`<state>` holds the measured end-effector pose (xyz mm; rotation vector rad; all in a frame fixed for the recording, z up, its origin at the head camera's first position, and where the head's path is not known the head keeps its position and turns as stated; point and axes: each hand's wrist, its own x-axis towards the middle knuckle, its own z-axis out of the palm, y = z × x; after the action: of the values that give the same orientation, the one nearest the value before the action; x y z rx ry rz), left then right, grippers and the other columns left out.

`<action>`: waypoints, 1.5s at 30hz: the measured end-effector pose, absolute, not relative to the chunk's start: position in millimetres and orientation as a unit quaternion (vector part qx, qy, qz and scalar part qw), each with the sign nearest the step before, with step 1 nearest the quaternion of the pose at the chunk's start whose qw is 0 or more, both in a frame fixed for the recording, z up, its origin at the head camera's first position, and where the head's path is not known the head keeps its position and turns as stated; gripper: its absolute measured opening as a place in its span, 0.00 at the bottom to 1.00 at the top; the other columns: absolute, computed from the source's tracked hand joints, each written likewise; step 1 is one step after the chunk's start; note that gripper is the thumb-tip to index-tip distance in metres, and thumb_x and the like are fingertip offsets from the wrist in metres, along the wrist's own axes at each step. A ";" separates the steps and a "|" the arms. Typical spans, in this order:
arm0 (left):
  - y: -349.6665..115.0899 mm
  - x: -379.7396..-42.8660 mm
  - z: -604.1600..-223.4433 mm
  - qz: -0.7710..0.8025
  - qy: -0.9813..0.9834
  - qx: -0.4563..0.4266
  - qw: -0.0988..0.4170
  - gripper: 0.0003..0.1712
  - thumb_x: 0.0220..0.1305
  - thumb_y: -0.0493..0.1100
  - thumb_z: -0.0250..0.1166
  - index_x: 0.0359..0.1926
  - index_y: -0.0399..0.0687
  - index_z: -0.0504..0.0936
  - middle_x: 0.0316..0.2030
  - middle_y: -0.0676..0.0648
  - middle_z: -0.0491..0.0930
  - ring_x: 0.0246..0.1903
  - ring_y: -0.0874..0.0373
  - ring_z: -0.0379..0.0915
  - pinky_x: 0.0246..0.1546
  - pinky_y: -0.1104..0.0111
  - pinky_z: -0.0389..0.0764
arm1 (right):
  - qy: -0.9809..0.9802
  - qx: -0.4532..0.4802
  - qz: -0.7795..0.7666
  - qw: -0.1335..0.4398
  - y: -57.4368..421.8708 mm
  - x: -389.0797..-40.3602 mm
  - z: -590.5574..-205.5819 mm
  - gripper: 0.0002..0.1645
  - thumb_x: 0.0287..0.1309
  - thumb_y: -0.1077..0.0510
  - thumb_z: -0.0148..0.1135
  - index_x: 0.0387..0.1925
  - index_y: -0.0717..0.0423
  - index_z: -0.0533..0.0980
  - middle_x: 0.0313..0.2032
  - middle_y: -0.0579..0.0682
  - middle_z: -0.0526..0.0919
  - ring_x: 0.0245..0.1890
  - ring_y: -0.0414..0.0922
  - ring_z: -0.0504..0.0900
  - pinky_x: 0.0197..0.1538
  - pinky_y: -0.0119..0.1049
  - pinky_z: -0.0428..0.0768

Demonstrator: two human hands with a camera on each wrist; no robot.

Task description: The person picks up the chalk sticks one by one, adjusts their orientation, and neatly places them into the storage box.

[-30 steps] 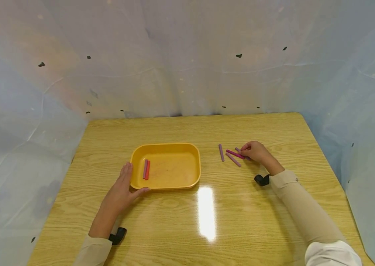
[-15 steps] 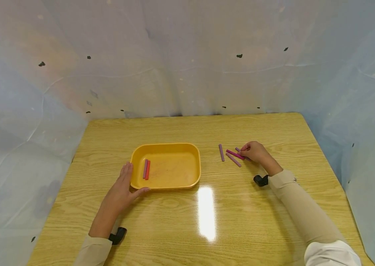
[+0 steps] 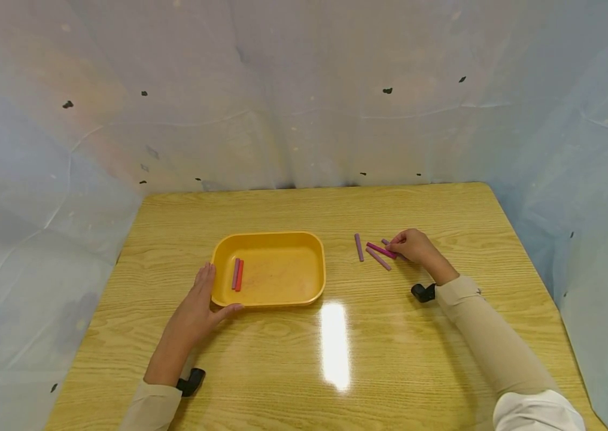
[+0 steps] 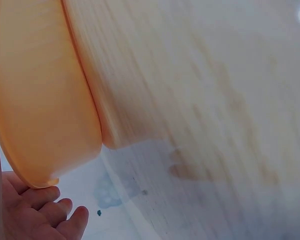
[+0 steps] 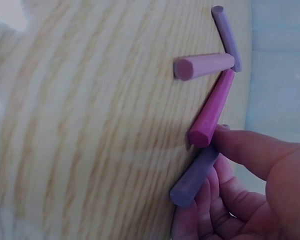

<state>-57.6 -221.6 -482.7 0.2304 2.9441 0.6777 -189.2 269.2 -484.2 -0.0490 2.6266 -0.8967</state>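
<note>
My left hand (image 3: 196, 308) rests against the left end of a yellow tray (image 3: 306, 302), fingers along its side and thumb by the front rim. The left wrist view shows bent fingertips (image 4: 55, 210) under the tray's edge (image 4: 90, 115). Inside lie a mauve chalk stick (image 3: 236, 274) and a red chalk stick (image 3: 240, 276). On the table at right, my right hand (image 3: 416, 246) pinches a purple chalk stick (image 5: 195, 177) between thumb and fingers. Its thumb tip is right at a magenta chalk stick (image 5: 211, 110), which overlaps the purple one.
Left of the right hand lie a pale pink chalk stick (image 3: 378, 258) and another purple chalk stick (image 3: 359, 247). The wooden table (image 3: 282, 371) has a bright reflection in front of the tray. Plastic sheeting (image 3: 304, 120) hangs behind and at both sides.
</note>
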 end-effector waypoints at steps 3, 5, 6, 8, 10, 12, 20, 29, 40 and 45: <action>-221.9 -57.4 -483.0 0.224 0.970 0.076 0.057 0.66 0.49 0.75 0.57 0.72 0.45 0.33 0.72 0.42 0.36 0.70 0.49 0.31 0.63 0.47 0.52 | 0.931 -0.018 -0.317 0.180 269.2 -188.7 -483.2 0.16 0.61 0.52 0.59 0.34 0.63 0.79 0.28 0.51 0.79 0.24 0.43 0.70 0.26 0.34 0.69; -222.0 -57.4 -482.9 0.224 0.970 0.075 0.058 0.66 0.49 0.76 0.57 0.72 0.46 0.33 0.72 0.43 0.34 0.70 0.49 0.31 0.63 0.47 0.52 | 0.932 -0.019 -0.315 0.176 269.5 -188.8 -483.1 0.16 0.61 0.51 0.59 0.34 0.63 0.80 0.28 0.51 0.79 0.24 0.43 0.70 0.26 0.33 0.69; -222.0 -57.5 -482.8 0.223 0.970 0.075 0.057 0.66 0.49 0.76 0.56 0.72 0.46 0.33 0.72 0.43 0.34 0.70 0.49 0.32 0.63 0.47 0.52 | 0.933 -0.021 -0.315 0.175 269.8 -188.8 -483.4 0.17 0.61 0.51 0.58 0.35 0.63 0.80 0.28 0.51 0.79 0.24 0.43 0.70 0.26 0.33 0.69; -221.9 -57.7 -482.4 0.224 0.970 0.076 0.056 0.66 0.48 0.76 0.56 0.73 0.46 0.34 0.72 0.45 0.33 0.70 0.49 0.31 0.63 0.47 0.52 | 0.932 -0.023 -0.317 0.174 270.5 -189.0 -483.6 0.17 0.62 0.51 0.58 0.36 0.63 0.80 0.28 0.51 0.79 0.24 0.43 0.70 0.26 0.34 0.69; -221.6 -58.0 -482.0 0.224 0.970 0.076 0.057 0.66 0.48 0.76 0.56 0.73 0.46 0.33 0.72 0.45 0.33 0.70 0.50 0.31 0.63 0.47 0.52 | 0.931 -0.023 -0.322 0.172 271.4 -188.7 -483.7 0.18 0.62 0.51 0.57 0.36 0.63 0.79 0.27 0.51 0.78 0.24 0.43 0.70 0.27 0.34 0.69; -221.6 -58.4 -481.8 0.223 0.970 0.076 0.056 0.66 0.48 0.76 0.56 0.73 0.46 0.34 0.72 0.45 0.33 0.70 0.50 0.31 0.63 0.47 0.51 | 0.929 -0.022 -0.329 0.169 271.9 -187.7 -483.3 0.18 0.62 0.50 0.57 0.35 0.63 0.79 0.26 0.51 0.78 0.23 0.43 0.70 0.26 0.34 0.69; -221.8 -58.8 -481.7 0.223 0.970 0.078 0.056 0.66 0.48 0.76 0.56 0.73 0.46 0.34 0.72 0.43 0.35 0.70 0.50 0.30 0.63 0.47 0.51 | 0.924 -0.019 -0.346 0.158 272.8 -186.2 -484.5 0.20 0.62 0.47 0.56 0.34 0.62 0.78 0.23 0.50 0.77 0.21 0.43 0.70 0.24 0.33 0.68; -221.7 -58.2 -481.5 0.224 0.970 0.077 0.057 0.66 0.48 0.76 0.56 0.73 0.46 0.34 0.72 0.41 0.36 0.70 0.50 0.31 0.63 0.46 0.52 | 0.917 -0.010 -0.364 0.164 276.7 -189.1 -486.5 0.19 0.65 0.50 0.53 0.34 0.64 0.79 0.21 0.54 0.76 0.18 0.43 0.66 0.23 0.35 0.66; -222.0 -58.8 -482.5 0.226 0.969 0.077 0.061 0.66 0.49 0.76 0.56 0.73 0.47 0.33 0.72 0.45 0.33 0.70 0.50 0.30 0.63 0.47 0.51 | 0.818 0.036 -0.539 0.197 289.8 -189.1 -489.9 0.26 0.70 0.50 0.44 0.48 0.71 0.72 0.45 0.62 0.73 0.38 0.47 0.73 0.43 0.39 0.77; -222.3 -58.5 -482.0 0.226 0.969 0.079 0.061 0.66 0.49 0.76 0.56 0.73 0.46 0.33 0.72 0.44 0.33 0.70 0.48 0.31 0.63 0.46 0.51 | 0.751 0.055 -0.621 0.219 292.1 -186.9 -485.7 0.31 0.70 0.50 0.44 0.60 0.74 0.64 0.55 0.64 0.69 0.46 0.46 0.75 0.46 0.33 0.77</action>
<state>-58.5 -222.3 -482.0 0.2399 2.9323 0.6837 -186.9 292.1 -485.7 0.1509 2.0774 -1.7181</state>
